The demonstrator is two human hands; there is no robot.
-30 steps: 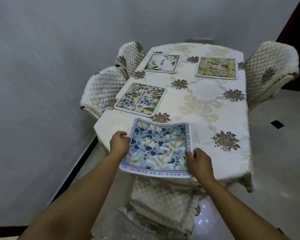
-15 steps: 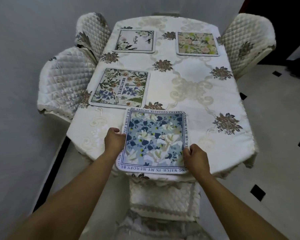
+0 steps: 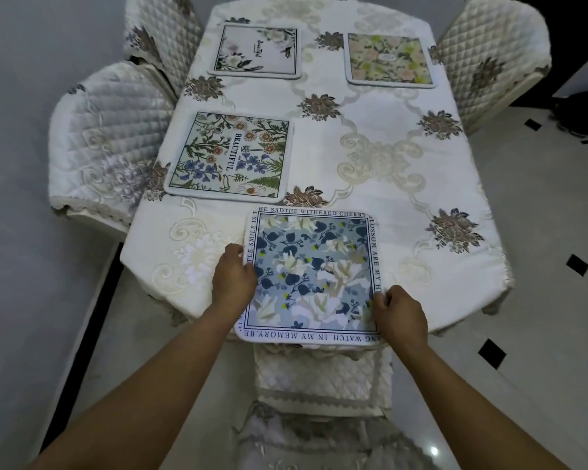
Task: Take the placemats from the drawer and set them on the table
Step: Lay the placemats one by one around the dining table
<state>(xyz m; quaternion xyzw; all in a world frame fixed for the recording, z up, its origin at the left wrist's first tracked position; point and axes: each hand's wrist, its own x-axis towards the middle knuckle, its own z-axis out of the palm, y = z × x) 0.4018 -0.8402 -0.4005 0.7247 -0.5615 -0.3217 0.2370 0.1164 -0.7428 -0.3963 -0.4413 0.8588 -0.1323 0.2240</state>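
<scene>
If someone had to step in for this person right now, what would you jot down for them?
Left hand: gripping the left edge of the blue placemat.
Right hand: gripping its near right corner.
Blue placemat: lying at the near end of the table, its near edge overhanging slightly.
Done: three other placemats already lie flat: the "Beautiful" one on the left, a white floral one far left, and a pink-green one far right.
Left: square up the blue one and let go. The near right place has no mat. The drawer is out of view, so I cannot tell if more remain.
</scene>
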